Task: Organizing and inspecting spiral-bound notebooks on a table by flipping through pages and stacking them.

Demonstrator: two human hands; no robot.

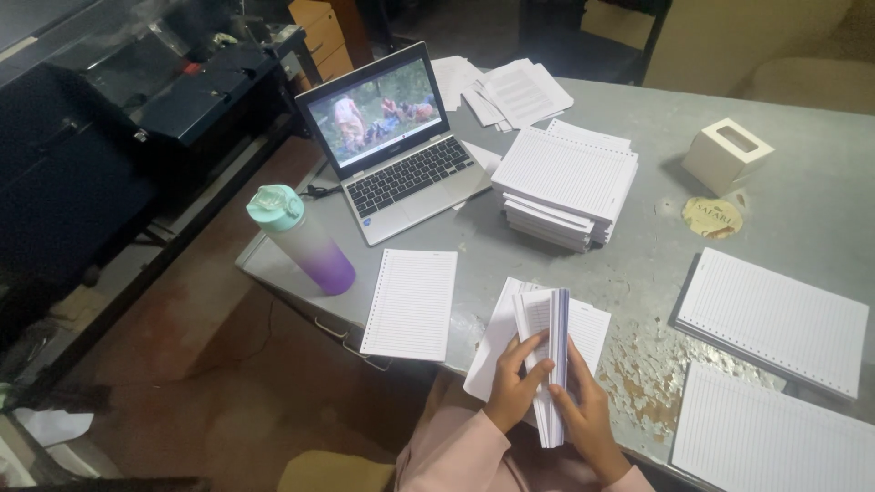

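1. The left hand (516, 387) and the right hand (583, 410) both grip a wad of lined sheets (550, 364) at the near edge of the bench (802, 182), fingers closed on either side of it.
2. The wad stands on edge, its long axis running from near to far, with the far end fanned open towards the laptop (392, 141).
3. Under the wad lies a loose lined sheet (592, 333), flat on the bench and tilted slightly.
4. Left of the hands, well apart from them, a single punched sheet (410, 302) lies flat, with its holes along its left edge and its near end over the bench edge.
5. A bottle (301, 239) with a mint lid and a purple base stands at the left corner of the bench; whether anything is in it cannot be told.
6. The laptop stands open at the far left, its screen lit with an outdoor scene.
7. A thick paper stack (567, 182) sits in the middle of the bench, with scattered papers (510, 91) beyond it.
8. A small white box (726, 153) with a slot in its top stands far right, a round coaster (712, 217) just near of it.
9. Two more stacks lie on the right: one stack (773, 319) farther back, the other stack (775, 437) at the near edge.
10. The bench is grey with paint flaking off near the hands; the floor (210, 383) is reddish, and a dark cabinet (109, 137) stands on the left.
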